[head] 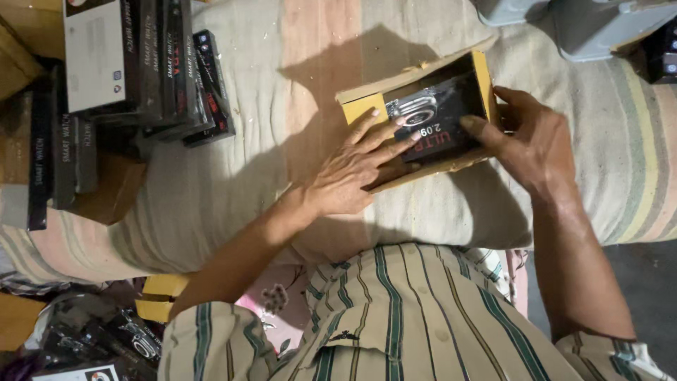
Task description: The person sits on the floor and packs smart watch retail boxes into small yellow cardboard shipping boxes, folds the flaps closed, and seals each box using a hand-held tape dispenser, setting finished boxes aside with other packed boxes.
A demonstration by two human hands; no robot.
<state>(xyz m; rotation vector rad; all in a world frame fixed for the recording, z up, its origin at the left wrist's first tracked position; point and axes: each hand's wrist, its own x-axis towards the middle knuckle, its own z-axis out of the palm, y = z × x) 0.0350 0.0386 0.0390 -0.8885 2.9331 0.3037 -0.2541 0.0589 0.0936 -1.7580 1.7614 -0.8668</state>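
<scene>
1. A small open cardboard box, yellow on its inner walls, lies on a striped blanket right in front of the person. A flap stands open along the box's far edge.
2. Inside the cardboard box lies a black product box with a picture of a watch on it. It fills most of the opening.
3. The left hand comes to the cardboard box from its near left side. Its fingers are stretched out and spread a little, lying flat across the near left edge of the cardboard box and onto the black product box. They press on it and do not clamp anything.
4. The right hand is at the right side of the cardboard box. Its thumb rests on top of the black product box while the other fingers curl behind the right wall of the cardboard box, so the hand is loosely closed around that wall.
5. Well to the left of the cardboard box stands a stack of black product boxes, some upright, some leaning.
6. Far right of the cardboard box, at the upper edge, sits a grey plastic object.
7. Nearer than the cardboard box is the person's striped shirt.
</scene>
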